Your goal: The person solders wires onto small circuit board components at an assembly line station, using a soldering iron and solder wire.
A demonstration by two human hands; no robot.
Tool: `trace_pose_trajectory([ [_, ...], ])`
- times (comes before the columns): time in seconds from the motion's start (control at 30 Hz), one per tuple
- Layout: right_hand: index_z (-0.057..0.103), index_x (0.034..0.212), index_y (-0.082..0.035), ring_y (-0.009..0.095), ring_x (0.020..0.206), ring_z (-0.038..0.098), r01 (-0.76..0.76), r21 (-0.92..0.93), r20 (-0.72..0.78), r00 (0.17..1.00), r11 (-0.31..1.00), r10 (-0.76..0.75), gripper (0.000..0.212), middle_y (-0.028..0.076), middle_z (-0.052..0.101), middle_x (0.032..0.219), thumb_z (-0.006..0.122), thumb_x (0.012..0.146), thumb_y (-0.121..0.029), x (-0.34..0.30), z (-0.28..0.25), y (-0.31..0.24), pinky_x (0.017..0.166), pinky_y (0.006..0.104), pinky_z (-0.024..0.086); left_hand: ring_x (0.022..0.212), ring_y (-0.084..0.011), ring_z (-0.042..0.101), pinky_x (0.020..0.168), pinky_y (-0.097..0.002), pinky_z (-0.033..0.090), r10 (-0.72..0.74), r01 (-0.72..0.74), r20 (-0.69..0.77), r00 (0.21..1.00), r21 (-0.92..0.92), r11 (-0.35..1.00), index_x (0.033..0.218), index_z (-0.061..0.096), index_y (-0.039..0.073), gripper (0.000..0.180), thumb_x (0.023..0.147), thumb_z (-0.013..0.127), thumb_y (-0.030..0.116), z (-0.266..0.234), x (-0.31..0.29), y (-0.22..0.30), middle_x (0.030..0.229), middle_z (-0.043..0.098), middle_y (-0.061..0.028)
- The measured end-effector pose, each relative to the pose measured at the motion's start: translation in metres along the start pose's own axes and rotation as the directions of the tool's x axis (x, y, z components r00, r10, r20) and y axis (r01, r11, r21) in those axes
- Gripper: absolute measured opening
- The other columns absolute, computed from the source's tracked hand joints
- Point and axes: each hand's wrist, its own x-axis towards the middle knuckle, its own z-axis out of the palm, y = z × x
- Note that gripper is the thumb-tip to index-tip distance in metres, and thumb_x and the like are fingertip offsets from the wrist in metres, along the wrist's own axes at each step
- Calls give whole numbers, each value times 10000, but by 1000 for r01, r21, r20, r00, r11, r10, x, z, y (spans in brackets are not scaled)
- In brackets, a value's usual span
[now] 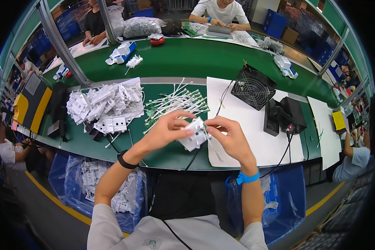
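Note:
Between my two hands, above the near edge of the green bench, is a white plastic housing (194, 137), tilted. My left hand (169, 132) grips it from the left, thumb across its face. The fingers of my right hand (227, 135) are pinched at its upper right corner; whatever small part they may hold is hidden. Just behind lies a spread of white cables with small green boards (177, 104). To the left is a heap of similar white plastic housings (106, 104).
A black fan (254, 89) and black power boxes (284, 114) stand on a white sheet (233, 152) at right. A yellow-black device (32, 102) sits at far left. Lined bins (141, 196) are below the bench. Beyond, a green conveyor (175, 62) carries housings; co-workers sit across it.

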Motion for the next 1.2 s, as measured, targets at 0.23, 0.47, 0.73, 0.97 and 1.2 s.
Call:
trace_pose_trajectory([
  [0.23, 731, 1106, 29, 212, 817, 700, 69, -199, 87, 995, 978, -52, 233, 137, 736, 935, 709, 924, -116, 11, -1, -22, 784, 334, 559, 827, -75, 661, 725, -254, 527, 31, -20, -92, 995, 120, 993, 1078, 675, 1, 215, 976, 711, 187, 27, 9, -7, 937, 724, -30],
  [0.47, 720, 1097, 20, 139, 669, 649, -255, 165, -87, 958, 953, 271, 203, 83, 722, 767, 716, 944, -113, -15, -8, -2, 660, 281, 524, 762, -67, 611, 664, -261, 485, 255, -159, -337, 906, 287, 944, 967, 637, 2, 171, 973, 695, 162, 37, 36, -19, 833, 689, -32],
  [0.73, 654, 797, -56, 256, 671, 585, 41, -872, -269, 793, 488, -547, 82, 82, 549, 760, 734, 804, -66, -21, 24, -6, 629, 390, 438, 810, -114, 597, 729, -298, 489, 170, -105, -278, 945, 235, 966, 1080, 645, -28, 219, 996, 622, 173, 54, 79, -51, 913, 688, -64],
  [0.97, 666, 856, -45, 269, 800, 609, -1, -894, -211, 884, 449, -416, 102, 94, 595, 847, 728, 777, -62, -34, 22, 24, 752, 399, 447, 768, -95, 561, 644, -290, 461, -50, 61, -244, 968, 38, 997, 1087, 607, -26, 244, 988, 626, 196, 90, 97, -44, 893, 650, -48],
  [1.2, 633, 1001, -39, 207, 944, 573, -58, -540, -704, 578, 840, -413, 130, 80, 586, 963, 670, 884, 3, -67, -31, 49, 902, 374, 432, 874, -211, 677, 763, -343, 543, 40, 16, -192, 980, 279, 960, 1212, 474, -61, 429, 969, 692, 217, 83, 106, -69, 990, 688, -182],
])
